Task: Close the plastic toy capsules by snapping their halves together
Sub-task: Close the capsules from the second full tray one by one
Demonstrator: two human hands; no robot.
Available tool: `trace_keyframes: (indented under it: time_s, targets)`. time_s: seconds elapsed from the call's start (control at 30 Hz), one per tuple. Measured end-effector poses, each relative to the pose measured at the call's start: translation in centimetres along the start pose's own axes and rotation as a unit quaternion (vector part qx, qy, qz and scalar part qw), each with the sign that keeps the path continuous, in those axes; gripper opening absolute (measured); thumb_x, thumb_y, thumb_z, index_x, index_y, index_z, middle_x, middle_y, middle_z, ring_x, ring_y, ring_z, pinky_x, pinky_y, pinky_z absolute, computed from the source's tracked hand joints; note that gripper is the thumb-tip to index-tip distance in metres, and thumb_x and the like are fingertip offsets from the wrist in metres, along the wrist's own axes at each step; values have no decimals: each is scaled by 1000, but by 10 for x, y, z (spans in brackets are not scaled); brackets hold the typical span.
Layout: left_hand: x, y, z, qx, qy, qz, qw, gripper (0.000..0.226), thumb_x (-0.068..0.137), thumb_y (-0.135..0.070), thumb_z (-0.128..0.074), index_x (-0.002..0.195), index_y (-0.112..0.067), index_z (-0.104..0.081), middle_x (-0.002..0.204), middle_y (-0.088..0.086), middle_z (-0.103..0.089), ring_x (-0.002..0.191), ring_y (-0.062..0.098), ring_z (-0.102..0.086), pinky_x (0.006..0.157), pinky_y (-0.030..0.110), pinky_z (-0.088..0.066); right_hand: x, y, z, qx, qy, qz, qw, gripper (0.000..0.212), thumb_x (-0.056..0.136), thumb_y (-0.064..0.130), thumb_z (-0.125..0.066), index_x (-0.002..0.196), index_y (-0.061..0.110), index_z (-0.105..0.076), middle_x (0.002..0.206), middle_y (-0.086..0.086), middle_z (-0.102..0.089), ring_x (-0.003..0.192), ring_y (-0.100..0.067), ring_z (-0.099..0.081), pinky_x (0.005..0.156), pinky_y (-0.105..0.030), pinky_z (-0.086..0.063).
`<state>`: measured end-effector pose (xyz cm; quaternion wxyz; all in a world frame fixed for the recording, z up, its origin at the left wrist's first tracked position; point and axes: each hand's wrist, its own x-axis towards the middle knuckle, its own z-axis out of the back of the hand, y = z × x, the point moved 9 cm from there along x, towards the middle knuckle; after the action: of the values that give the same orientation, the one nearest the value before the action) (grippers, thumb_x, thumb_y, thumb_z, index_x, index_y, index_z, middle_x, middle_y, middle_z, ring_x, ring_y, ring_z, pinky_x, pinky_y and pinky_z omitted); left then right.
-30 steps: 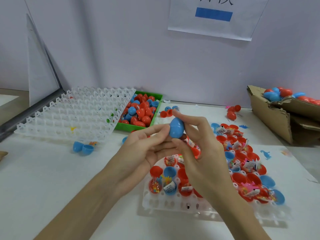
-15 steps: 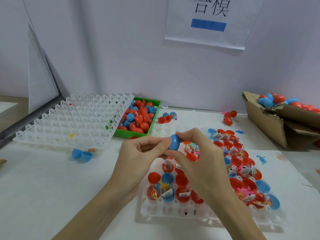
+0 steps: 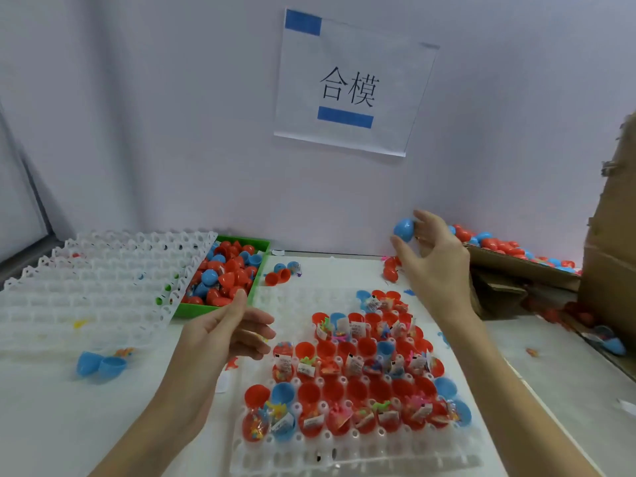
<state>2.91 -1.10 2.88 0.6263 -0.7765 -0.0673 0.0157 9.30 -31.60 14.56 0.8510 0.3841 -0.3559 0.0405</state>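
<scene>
closed blue capsule (image 3: 404, 229) carried off at 1 o'clock

right hand (image 3: 435, 251) now pinches it by the cardboard box (image 3: 523, 270), away from the tray (image 3: 354, 452); left hand (image 3: 220, 333) has let go, fingers relaxed, so this snap looks done

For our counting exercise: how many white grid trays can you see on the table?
2. One white tray lies at the left, overlapping the green bin; another white tray sits in front, holding open capsule halves. None seems hidden.
</scene>
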Motion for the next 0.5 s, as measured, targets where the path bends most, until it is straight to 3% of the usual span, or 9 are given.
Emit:
trace_keyframes:
  time_s: [0.07,0.13,0.23,0.37,0.43,0.5]
  targets:
    - [1,0,0,-2,1,2,1000,50,96,-48,-55,79,-9,-81,83,22,-75,66,27,-70,63,29,-59,42,-32,17,-79,-18,-42,996,44,97,14,-68,138,3,-58,131,-10,-66,117,-25,-63,103,-29,-50]
    - [1,1,0,0,3,5,1000,50,97,-47,-55,77,-9,-80,80,22,-74,65,26,-69,60,27,-58,74,-72,33,-156,-20,-117,981,38,99,12,-63,134,-1,-58,129,-22,-65,118,-37,-60,102,-44,-48]
    - [1,2,0,-1,8,9,1000,51,98,-47,-54,77,-8,-80,79,21,-74,65,26,-69,59,25,-58,90,-120,47,-254,6,-210,944,28,98,19,-60,113,-5,-61,113,-29,-65,104,-45,-59,89,-47,-48]
    - [0,3,-2,1,17,14,1000,52,100,-45,-52,77,-7,-79,79,21,-74,65,25,-69,59,25,-58,88,-140,47,-275,38,-254,926,29,99,24,-61,87,-2,-56,79,-18,-57,73,-32,-53,67,-39,-44]
    - [0,4,-3,0,21,17,1000,53,102,-44,-52,77,-7,-79,80,21,-74,66,26,-69,60,25,-58,85,-138,50,-272,31,-261,926,35,101,27,-58,80,1,-52,77,-17,-55,67,-28,-49,62,-36,-41]
    - [0,4,-2,3,21,15,1000,52,102,-44,-53,77,-7,-79,80,20,-74,66,25,-69,60,24,-57,82,-127,52,-263,19,-252,931,43,105,34,-51,80,-1,-51,89,-23,-61,71,-31,-51,70,-41,-45]
